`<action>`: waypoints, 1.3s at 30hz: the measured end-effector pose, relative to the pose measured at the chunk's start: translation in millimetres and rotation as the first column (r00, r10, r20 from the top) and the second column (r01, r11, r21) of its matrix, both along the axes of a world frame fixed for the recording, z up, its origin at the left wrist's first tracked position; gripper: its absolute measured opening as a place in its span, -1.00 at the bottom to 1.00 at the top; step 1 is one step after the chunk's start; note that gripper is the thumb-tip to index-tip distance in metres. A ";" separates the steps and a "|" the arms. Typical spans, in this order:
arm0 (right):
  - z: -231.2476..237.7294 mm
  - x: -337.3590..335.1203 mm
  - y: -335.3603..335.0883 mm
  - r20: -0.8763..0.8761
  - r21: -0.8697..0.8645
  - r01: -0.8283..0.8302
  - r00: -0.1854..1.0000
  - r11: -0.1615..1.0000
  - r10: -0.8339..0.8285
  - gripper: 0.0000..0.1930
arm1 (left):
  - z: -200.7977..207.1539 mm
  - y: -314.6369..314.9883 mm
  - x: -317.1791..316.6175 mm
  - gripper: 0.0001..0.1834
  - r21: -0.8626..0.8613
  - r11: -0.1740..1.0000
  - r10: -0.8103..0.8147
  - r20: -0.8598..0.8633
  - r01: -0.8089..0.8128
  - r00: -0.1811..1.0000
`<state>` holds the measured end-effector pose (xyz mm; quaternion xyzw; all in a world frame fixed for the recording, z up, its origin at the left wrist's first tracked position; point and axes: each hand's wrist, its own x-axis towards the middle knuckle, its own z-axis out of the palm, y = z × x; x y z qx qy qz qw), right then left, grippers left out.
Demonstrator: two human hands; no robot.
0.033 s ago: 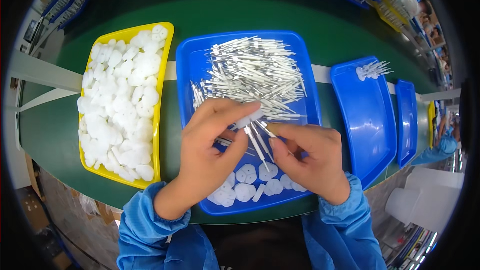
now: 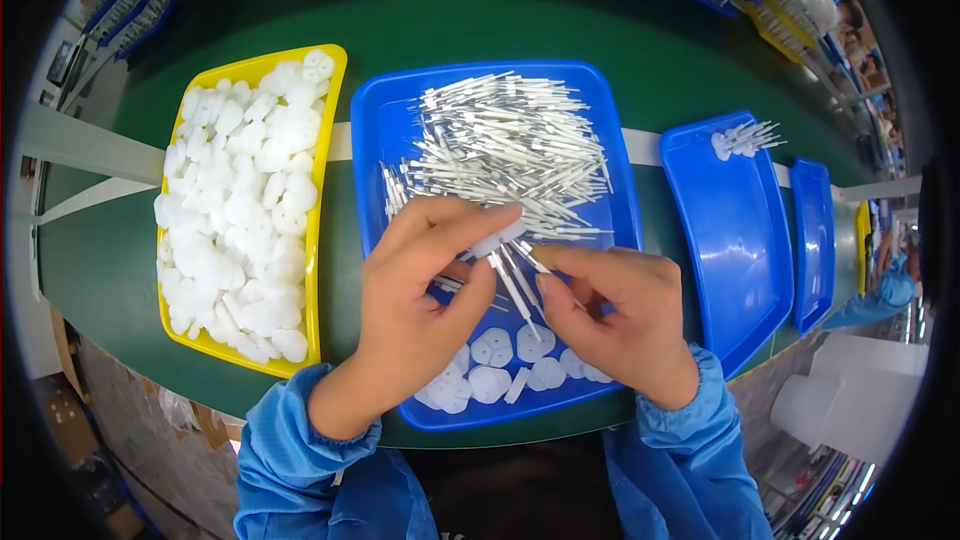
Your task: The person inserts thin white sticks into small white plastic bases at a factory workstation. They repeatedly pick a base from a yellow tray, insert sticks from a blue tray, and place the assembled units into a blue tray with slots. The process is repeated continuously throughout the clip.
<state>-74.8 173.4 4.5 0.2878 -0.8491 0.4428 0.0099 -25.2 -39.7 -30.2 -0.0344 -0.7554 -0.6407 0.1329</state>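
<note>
Over the middle blue tray [image 2: 362,140], my left hand [image 2: 415,285] pinches a white scalloped plastic disc [image 2: 500,238] between thumb and fingers. Several thin white rods [image 2: 517,290] with metal ends hang from the disc's underside. My right hand [image 2: 625,310] has thumb and forefinger closed on one slim white rod [image 2: 535,262], its upper end close to the disc; whether it sits in the disc I cannot tell. Beyond my hands lies a big heap of similar rods [image 2: 510,140]. Loose white discs [image 2: 490,382] rest along the tray's near side, below my hands.
To the left a yellow tray [image 2: 322,210] is piled with white discs [image 2: 230,210]. At right, another blue tray [image 2: 735,250] holds a small cluster of discs with rods [image 2: 745,140]. Further right are a narrower blue tray [image 2: 815,250] and a person's blue sleeve [image 2: 880,300].
</note>
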 end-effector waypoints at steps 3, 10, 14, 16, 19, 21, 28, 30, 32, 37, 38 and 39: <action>-2.8 -1.7 -1.1 -0.080 0.002 -0.003 0.997 1.000 0.003 -0.78 | 2.8 1.6 -1.0 -0.45 0.026 1.000 0.017 -0.021 -0.016 1.000; -12.7 -3.2 0.7 0.139 -0.086 0.030 0.990 0.996 -0.017 -0.87 | 6.8 -1.4 -2.0 -0.44 -0.205 0.978 -0.045 -0.061 0.032 0.997; -3.1 -2.7 0.6 0.153 0.010 0.019 0.988 1.000 -0.021 -0.87 | 10.3 -1.9 -1.3 -0.44 -0.246 0.968 -0.056 -0.054 0.041 0.997; -7.1 -7.5 2.0 -0.141 0.085 -0.028 0.989 0.996 0.040 -0.84 | 8.7 -0.8 -0.5 -0.45 -0.277 0.960 -0.055 -0.063 0.035 0.996; -3.2 -5.0 -0.3 -0.420 0.204 0.035 0.906 0.978 0.055 -0.81 | 9.8 1.0 0.6 -0.44 -0.346 0.938 -0.041 -0.072 0.014 0.997; -5.0 -4.0 -1.1 -0.450 0.215 0.042 0.891 0.976 0.060 -0.79 | 9.1 2.5 0.8 -0.44 -0.389 0.921 -0.035 -0.092 -0.004 0.995; -12.6 -11.2 3.6 -0.292 0.119 -0.048 0.953 0.992 0.081 -0.81 | 5.7 3.5 3.5 -0.42 -0.411 0.912 -0.047 -0.107 -0.001 0.993; -12.6 -13.1 3.2 -0.250 0.085 -0.056 0.965 0.995 0.075 -0.83 | 5.0 3.7 3.5 -0.41 -0.419 0.908 -0.055 -0.114 0.002 0.992; -12.7 -13.3 3.7 -0.218 0.067 -0.062 0.973 0.996 0.075 -0.85 | 5.6 5.1 3.4 -0.41 -0.454 0.891 -0.069 -0.148 -0.005 0.987; -11.8 -12.6 5.5 -0.194 0.071 -0.046 0.979 0.996 0.059 -0.86 | 7.4 2.6 4.2 -0.40 -0.359 0.931 -0.092 -0.049 0.068 0.995; -11.1 -12.5 5.9 -0.184 0.076 -0.033 0.982 0.997 0.046 -0.85 | 6.5 4.5 3.4 -0.42 -0.249 0.965 -0.082 -0.004 0.078 0.997; -10.1 -12.7 6.6 -0.177 0.081 -0.019 0.984 0.997 0.033 -0.85 | 6.2 6.1 2.4 -0.43 -0.136 0.987 -0.077 0.040 0.082 0.996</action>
